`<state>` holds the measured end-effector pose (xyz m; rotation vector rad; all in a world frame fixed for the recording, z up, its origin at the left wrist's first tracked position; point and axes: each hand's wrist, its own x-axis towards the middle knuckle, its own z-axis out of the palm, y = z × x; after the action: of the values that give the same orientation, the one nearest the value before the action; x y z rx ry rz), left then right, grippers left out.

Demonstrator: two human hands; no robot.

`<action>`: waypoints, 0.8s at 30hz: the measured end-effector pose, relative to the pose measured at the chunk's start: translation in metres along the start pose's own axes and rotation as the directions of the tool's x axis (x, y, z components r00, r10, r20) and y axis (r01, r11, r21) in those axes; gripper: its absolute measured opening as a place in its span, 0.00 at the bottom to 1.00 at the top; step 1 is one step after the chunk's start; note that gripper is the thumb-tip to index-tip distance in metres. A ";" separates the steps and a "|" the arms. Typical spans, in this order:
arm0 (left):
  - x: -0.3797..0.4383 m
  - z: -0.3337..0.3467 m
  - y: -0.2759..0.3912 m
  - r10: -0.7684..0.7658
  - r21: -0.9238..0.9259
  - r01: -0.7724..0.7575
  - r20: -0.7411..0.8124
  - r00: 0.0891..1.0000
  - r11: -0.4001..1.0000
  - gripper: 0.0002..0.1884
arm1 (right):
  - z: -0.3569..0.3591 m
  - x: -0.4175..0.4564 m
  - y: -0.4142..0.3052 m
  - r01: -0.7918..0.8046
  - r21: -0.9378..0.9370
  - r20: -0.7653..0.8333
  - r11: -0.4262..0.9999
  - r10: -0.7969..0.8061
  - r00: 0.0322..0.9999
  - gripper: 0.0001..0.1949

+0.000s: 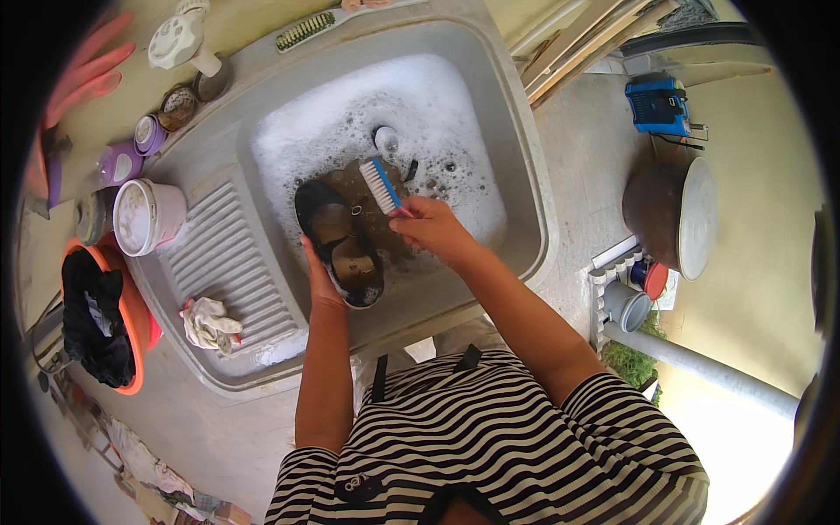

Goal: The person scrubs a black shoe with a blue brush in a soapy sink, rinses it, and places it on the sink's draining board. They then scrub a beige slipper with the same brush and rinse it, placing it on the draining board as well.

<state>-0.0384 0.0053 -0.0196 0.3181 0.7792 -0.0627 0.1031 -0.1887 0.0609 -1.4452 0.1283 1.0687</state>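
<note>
My left hand (321, 279) holds a black strapped shoe (333, 223) by its side, sole down, over the basin of a grey laundry sink (525, 151). Brown insole shows through the shoe's openings, and a little foam clings to its lower end. In my right hand (433, 230) is a scrub brush (380, 186) with white bristles and a blue back. The brush is apart from the shoe, to its upper right. White suds (420, 98) cover much of the dark water. A rounded pale object (387, 140) and a small black strip (411, 170) show among the suds.
Left of the basin is a ribbed washboard (230, 249) with a wet cloth glove (209, 323) and a white bucket (146, 216). An orange tub (136, 348) holds dark clothes. Another brush (306, 31) lies on the back rim. A large pot (656, 210) stands at right.
</note>
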 end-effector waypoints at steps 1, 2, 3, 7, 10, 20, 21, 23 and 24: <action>-0.001 0.002 -0.001 0.027 0.023 -0.026 -0.037 0.999 0.999 0.40 | 0.006 0.010 0.000 0.011 -0.006 0.035 1.000 -0.011 0.999 0.13; -0.003 0.005 -0.003 0.056 0.046 -0.053 -0.074 0.996 0.998 0.40 | 0.016 0.022 0.000 0.087 -0.047 0.062 0.995 -0.084 0.995 0.11; -0.005 0.009 -0.006 0.087 0.070 -0.080 -0.111 0.990 0.994 0.39 | 0.029 0.034 -0.002 0.164 -0.085 0.092 0.983 -0.156 0.983 0.10; -0.019 0.043 -0.008 0.093 0.128 -0.070 -0.188 0.978 0.989 0.39 | 0.060 0.062 0.017 0.537 -0.724 0.201 0.432 -0.612 0.764 0.07; -0.022 0.050 -0.010 0.065 0.061 -0.054 -0.187 0.980 0.997 0.40 | 0.072 0.067 0.025 0.569 -0.763 0.279 0.308 -0.637 0.718 0.05; -0.024 0.042 -0.003 0.138 0.300 -0.059 -0.250 0.958 0.952 0.40 | 0.071 0.075 0.053 0.357 -0.602 0.135 0.714 -0.350 0.927 0.20; -0.026 0.040 -0.003 0.165 0.351 -0.064 -0.265 0.950 0.934 0.39 | 0.071 0.075 0.048 0.378 -0.590 0.167 0.714 -0.351 0.922 0.21; -0.030 0.033 -0.004 0.192 0.404 -0.059 -0.295 0.936 0.913 0.41 | 0.067 0.073 0.037 0.277 -0.555 0.219 0.784 -0.183 0.958 0.20; -0.030 0.033 -0.004 0.185 0.410 -0.048 -0.304 0.935 0.911 0.42 | 0.066 0.071 0.028 0.218 -0.542 0.236 0.812 -0.101 0.966 0.19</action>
<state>-0.0382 -0.0109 0.0226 0.7788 1.0872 -0.0523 0.0905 -0.1043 0.0075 -1.8255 -0.4912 1.1543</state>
